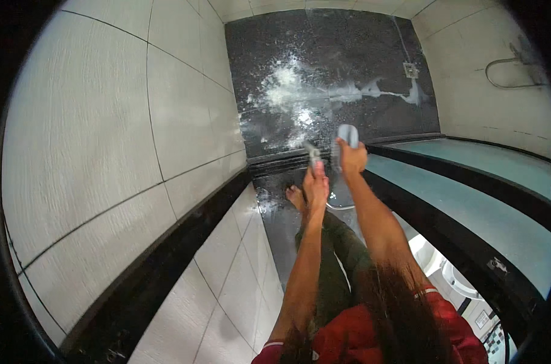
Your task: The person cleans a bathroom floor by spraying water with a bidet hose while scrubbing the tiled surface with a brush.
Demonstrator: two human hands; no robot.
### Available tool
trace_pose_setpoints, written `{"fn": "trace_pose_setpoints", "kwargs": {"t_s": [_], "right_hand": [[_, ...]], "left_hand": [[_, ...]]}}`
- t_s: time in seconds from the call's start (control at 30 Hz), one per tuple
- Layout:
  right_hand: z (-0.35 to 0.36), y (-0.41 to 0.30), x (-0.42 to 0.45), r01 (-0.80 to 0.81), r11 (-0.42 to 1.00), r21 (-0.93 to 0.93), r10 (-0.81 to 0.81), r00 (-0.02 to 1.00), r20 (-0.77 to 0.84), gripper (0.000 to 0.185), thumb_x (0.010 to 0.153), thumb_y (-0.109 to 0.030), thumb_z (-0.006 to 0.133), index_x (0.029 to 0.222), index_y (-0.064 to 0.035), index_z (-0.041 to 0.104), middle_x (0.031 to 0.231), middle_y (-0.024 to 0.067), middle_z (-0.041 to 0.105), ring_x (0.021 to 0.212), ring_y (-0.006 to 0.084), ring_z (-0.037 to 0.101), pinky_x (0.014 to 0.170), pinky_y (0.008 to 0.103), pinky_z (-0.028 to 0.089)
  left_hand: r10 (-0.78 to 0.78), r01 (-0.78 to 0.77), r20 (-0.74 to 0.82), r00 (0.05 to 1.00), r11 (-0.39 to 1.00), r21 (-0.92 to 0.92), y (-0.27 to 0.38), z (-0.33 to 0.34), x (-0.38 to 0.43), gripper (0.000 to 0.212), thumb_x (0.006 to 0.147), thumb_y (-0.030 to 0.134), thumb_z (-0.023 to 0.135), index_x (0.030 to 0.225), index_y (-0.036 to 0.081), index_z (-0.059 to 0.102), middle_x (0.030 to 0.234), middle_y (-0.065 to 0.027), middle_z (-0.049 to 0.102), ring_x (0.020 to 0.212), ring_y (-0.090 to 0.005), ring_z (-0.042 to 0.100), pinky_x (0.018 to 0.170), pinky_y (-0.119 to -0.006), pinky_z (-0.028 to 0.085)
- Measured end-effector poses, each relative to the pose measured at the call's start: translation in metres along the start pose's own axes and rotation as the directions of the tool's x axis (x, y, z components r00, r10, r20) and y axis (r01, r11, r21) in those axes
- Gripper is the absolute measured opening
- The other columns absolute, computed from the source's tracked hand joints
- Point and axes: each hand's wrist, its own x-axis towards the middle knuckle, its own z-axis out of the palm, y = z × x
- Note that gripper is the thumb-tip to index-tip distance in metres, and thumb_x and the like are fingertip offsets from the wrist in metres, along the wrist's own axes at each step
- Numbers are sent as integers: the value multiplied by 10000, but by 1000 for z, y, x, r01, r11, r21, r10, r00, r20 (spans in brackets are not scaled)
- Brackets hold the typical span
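My left hand [317, 185] grips a handheld spray nozzle [314, 154], its blurred head pointing at the shower floor. Close by on the right, my right hand [353, 158] is closed around a pale grey scrubbing brush [348, 133], held over the doorway threshold; its bristles look blurred on the left side. Beyond both hands lies the dark tiled shower floor [362, 50]. White powder or foam [284, 84] is spread across its left part, and a milky streak [362, 91] runs right towards the square floor drain [410, 70]. A piece of silvery hose [341, 207] shows below my right hand.
A black raised track [275, 160] crosses the floor ahead of my bare foot [295, 198]. Black-framed frosted panels [462, 182] stand on the right, pale tiled wall [120, 136] on the left. A metal hose [489, 75] hangs on the right wall. A white toilet [459, 280] is partly visible at lower right.
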Motion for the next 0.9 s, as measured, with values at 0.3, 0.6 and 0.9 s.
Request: {"fn": "trace_pose_setpoints", "kwargs": {"t_s": [0.3, 0.6, 0.9], "right_hand": [[-8, -1, 35, -188, 972, 141, 214, 955, -204, 641, 597, -448, 741, 1010, 18, 591, 930, 214, 631, 885, 379, 605, 786, 439, 463], [-18, -8, 45, -213, 977, 10, 207, 935, -288, 583, 604, -445, 736, 1015, -52, 605, 917, 163, 646, 848, 361, 615, 739, 454, 471], [-25, -30, 84, -204, 979, -29, 181, 918, -354, 565, 588, -451, 746, 998, -86, 612, 866, 156, 654, 823, 349, 623, 715, 446, 475]], "left_hand": [[135, -308, 293, 946, 651, 694, -57, 20, 37, 630, 828, 611, 407, 844, 2, 570, 613, -210, 578, 571, -363, 586, 569, -435, 435], [-77, -297, 350, 934, 384, 875, -37, 49, 44, 523, 874, 510, 406, 936, 2, 513, 785, -278, 588, 826, -460, 549, 675, -519, 417], [-95, -292, 547, 832, 764, 576, -73, 69, 84, 565, 880, 528, 401, 817, -19, 523, 574, -189, 541, 564, -383, 573, 517, -440, 414]]}}
